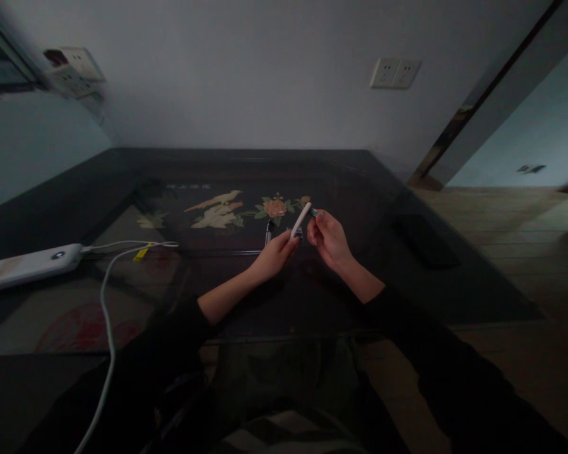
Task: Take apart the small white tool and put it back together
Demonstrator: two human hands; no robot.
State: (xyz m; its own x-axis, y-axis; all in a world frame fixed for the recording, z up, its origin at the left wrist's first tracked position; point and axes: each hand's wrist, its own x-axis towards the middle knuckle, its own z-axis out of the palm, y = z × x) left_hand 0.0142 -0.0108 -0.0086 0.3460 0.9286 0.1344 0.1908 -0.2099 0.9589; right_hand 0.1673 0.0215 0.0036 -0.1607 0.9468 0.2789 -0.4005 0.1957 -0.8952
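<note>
My left hand [278, 253] is closed around the lower end of a slim white stick-like thing [301, 219], which slants up to the right. Its exact kind I cannot make out. To the right, my right hand [330, 239] pinches a small green piece [314, 213] beside the white stick's upper end. Whether the two touch is unclear. Behind my left hand, a small shiny metallic thing [268, 232] lies on the dark table; its kind is too dim to tell. Another small light item [299, 234] shows partly between my hands.
The glossy dark table [265, 302] bears a bird and flower picture. At left lies a white power strip [33, 265] with a white cable [105, 302] running off the front. A flat black object [426, 241] lies at right. Wall sockets [396, 74] are behind.
</note>
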